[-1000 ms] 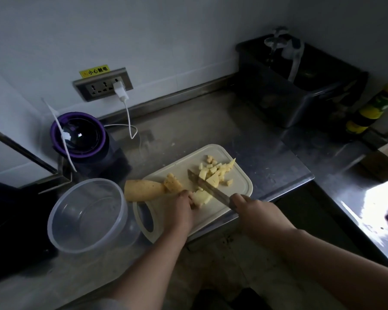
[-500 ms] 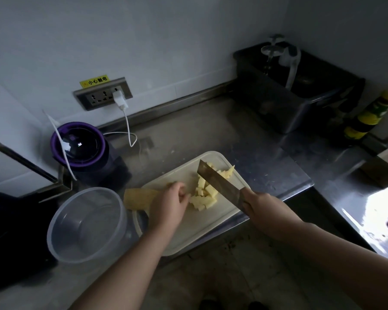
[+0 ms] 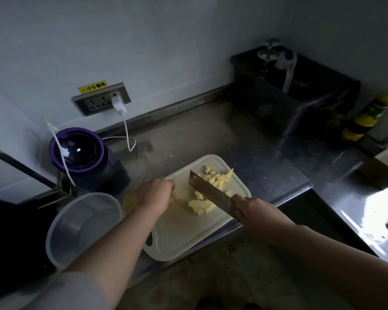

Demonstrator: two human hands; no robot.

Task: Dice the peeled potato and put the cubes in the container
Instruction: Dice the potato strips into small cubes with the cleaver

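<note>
A white cutting board [image 3: 188,238] lies on the steel counter. Several yellow potato cubes [image 3: 202,204] sit in its middle and more potato cubes [image 3: 217,179] lie at its far corner. My left hand [image 3: 155,193] curls over the remaining peeled potato piece [image 3: 129,201], which pokes out to the left of the hand. My right hand [image 3: 251,211] grips the handle of a cleaver [image 3: 207,189], whose blade is raised flat side toward me above the cubes. A clear round plastic container [image 3: 81,227] stands left of the board with nothing in it.
A purple-rimmed appliance [image 3: 78,151] stands behind the container, with a white charger cable [image 3: 127,130] running from the wall socket. A dark sink basin [image 3: 289,104] sits at the back right, a yellow-capped bottle [image 3: 367,117] beside it. The counter edge runs just under the board.
The cleaver has lifted off the cubes and now stands raised. My left hand has shifted left from the cut cubes onto the remaining potato piece.
</note>
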